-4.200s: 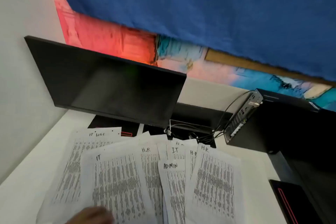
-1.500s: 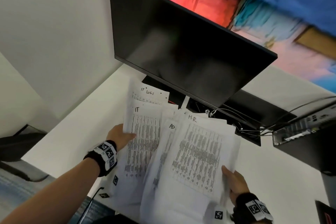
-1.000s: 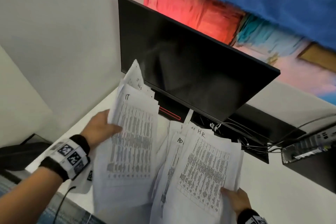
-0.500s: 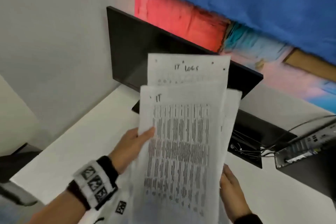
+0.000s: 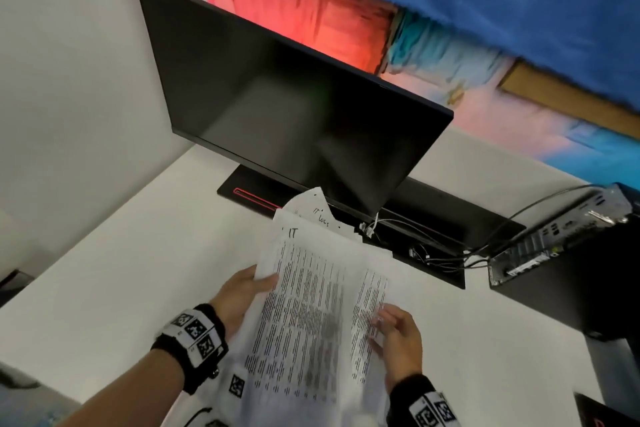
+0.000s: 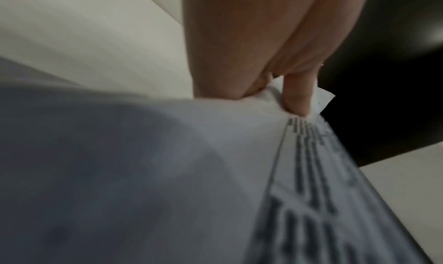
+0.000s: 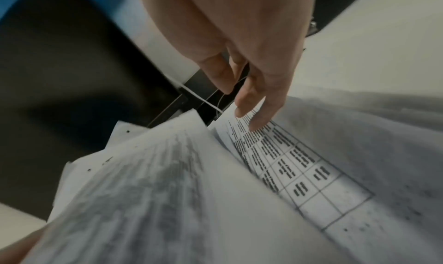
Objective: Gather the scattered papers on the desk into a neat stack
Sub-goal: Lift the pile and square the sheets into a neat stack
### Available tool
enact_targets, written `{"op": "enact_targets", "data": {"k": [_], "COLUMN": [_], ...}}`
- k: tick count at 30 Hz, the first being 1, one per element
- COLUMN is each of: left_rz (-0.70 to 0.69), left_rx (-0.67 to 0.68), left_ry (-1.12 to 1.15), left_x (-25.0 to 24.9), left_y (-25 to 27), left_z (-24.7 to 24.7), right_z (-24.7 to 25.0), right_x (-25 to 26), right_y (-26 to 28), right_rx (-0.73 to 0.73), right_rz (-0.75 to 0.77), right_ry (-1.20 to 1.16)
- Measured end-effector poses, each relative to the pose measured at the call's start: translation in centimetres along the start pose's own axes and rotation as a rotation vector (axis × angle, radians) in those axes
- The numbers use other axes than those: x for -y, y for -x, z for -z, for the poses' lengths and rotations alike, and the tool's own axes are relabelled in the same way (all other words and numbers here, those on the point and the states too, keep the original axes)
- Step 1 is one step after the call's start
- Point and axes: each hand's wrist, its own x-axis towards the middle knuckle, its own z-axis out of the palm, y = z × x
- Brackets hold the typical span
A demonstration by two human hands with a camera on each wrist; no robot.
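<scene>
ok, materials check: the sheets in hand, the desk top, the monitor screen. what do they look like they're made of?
Sheets: thin matte printer paper; they bend and curl where the left hand pinches them, with printed tables and punch holes.
Desk top: smooth, matte off-white, probably laminate; no grain shows, the core can't be told.
Monitor screen: dark, semi-gloss panel with soft reflections, thin black frame that looks plastic.

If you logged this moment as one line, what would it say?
phase: squaring stack | left hand: pinches papers at left edge | right hand: open, fingers on right side | desk: no loose sheets seen
</scene>
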Motion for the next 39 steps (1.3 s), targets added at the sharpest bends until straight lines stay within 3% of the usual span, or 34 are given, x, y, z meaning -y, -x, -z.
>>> {"op": "enact_targets", "data": {"k": [3, 6, 9, 12, 16, 18, 21, 24, 30, 32, 35, 39], "left_rz": [-0.019, -0.078, -0.001, 0.062, -0.014, -0.039, -0.174, -0.284, -0.254, -0.257, -0.259, -0.222], "left_rx": [-0.056, -0.244, -0.231, -0.254, -0.395, -0.415, -0.314, -0.199, -0.051, -0.034, -0.130, -0.237], "left_ry": [0.021, -0.215, -0.525, -0.860, -1.095, -1.039, -0.765, -0.491, -0.086, -0.050, -0.148, -0.196], "left_x": [-0.7, -0.3, 0.4, 0.4, 0.5, 0.8, 1.2, 0.9, -0.8, -0.4, 0.6, 1.7], "left_y": [0.8, 0.4, -0.6, -0.8, -0.9, -1.2, -0.9, 0.0, 2.0, 2.3, 2.1, 1.0], "left_z": [-0.6, -0.8, -0.9, -1.6, -1.7, -1.5, -2.1, -2.7, -2.8, -2.6, -2.5, -2.8], "right_z": [0.4, 0.2, 0.0, 0.2, 1.7, 2.2, 2.4, 1.7, 1.6, 2.0, 3.1, 4.0], "right_x": [0.3, 1.0, 1.0, -0.2, -1.1, -1.5, -1.9, -1.5, -0.1, 0.5, 1.1, 1.3], "right_y": [-0.3, -0.5, -1.0, -1.9, -2.7, -2.9, -3.2, -3.0, -2.8, -2.2, -1.7, -1.6], "right_rx": [0.080, 0.288, 0.436, 0.379, 0.104, 0.097, 0.180, 0.305, 0.509, 0.611, 0.706, 0.775], "right_rz": [-0.038, -0.167, -0.287, -0.161, 0.061, 0.064, 0.074, -0.069, -0.227, -0.252, -0.293, -0.313], "right_ry": [-0.073, -0.079, -0.053, 0.056, 0.315, 0.344, 0.329, 0.218, 0.024, -0.037, -0.153, -0.020]}}
